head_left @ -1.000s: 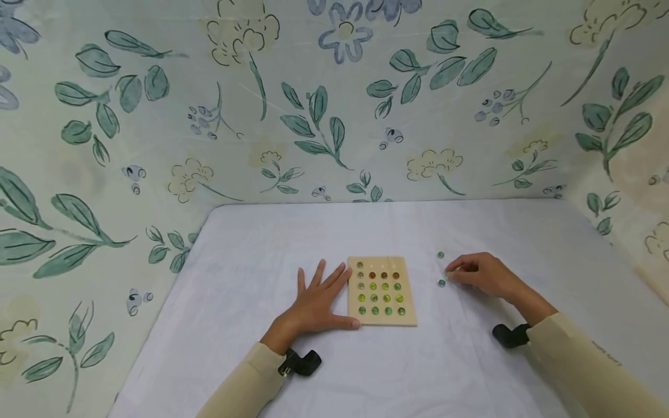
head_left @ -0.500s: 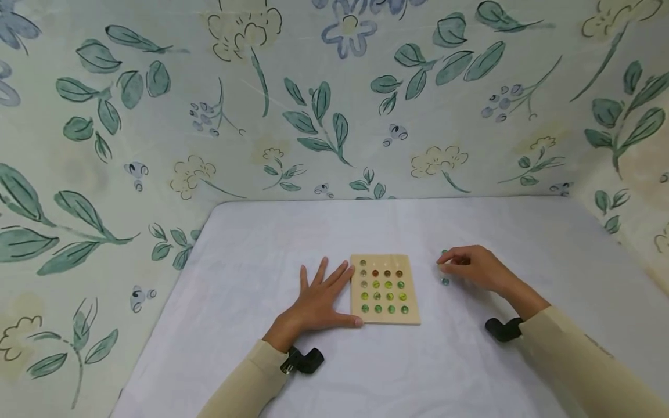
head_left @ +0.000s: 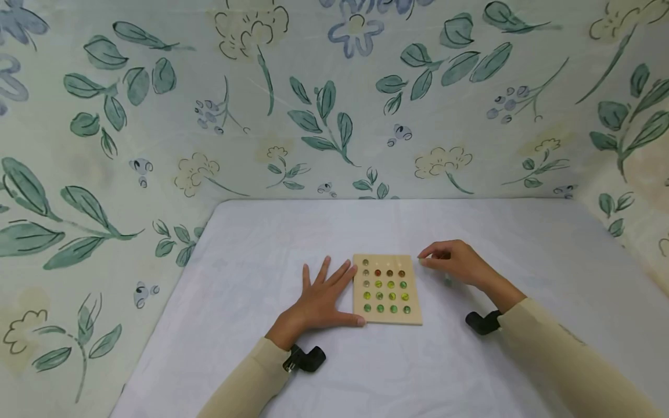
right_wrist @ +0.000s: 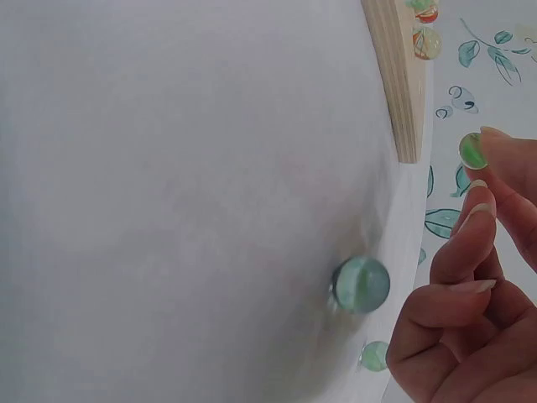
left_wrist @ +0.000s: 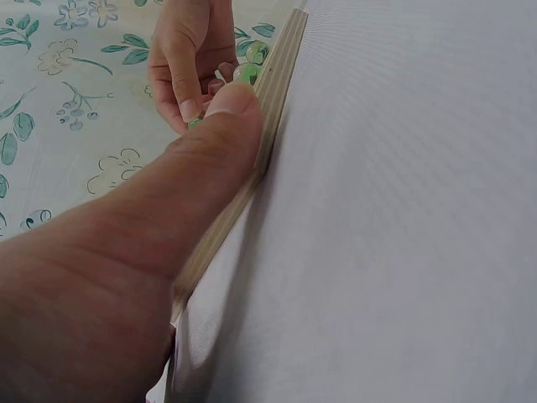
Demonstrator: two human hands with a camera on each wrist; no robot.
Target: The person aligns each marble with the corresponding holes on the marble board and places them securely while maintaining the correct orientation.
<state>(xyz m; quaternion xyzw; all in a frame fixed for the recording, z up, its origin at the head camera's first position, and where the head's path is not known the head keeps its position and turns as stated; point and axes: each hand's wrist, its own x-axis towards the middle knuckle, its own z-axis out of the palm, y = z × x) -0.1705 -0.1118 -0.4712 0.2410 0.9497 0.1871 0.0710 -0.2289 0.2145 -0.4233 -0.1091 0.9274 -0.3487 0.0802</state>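
Note:
A square wooden board (head_left: 384, 262) lies on the white cloth, its pits filled with several glass marbles in green, yellow-green, clear and reddish-brown. My left hand (head_left: 321, 302) is spread flat at the board's left side, the thumb on its near left corner and the index fingertip at its left edge. My right hand (head_left: 455, 264) hovers just right of the board's far right corner. Its thumb and index finger pinch a green glass marble (right_wrist: 473, 151). The top row of the board shows one marble at its left end.
Two loose marbles rest on the cloth below the right hand: a bluish-green one (right_wrist: 362, 285) and a paler green one (right_wrist: 375, 356). A floral-print curtain (head_left: 251, 145) stands behind the white table (head_left: 292, 226). Each wrist wears a black camera.
The right hand has picked up a marble from the loose group and carried it left toward the board. The left hand stays in place at the board's edge.

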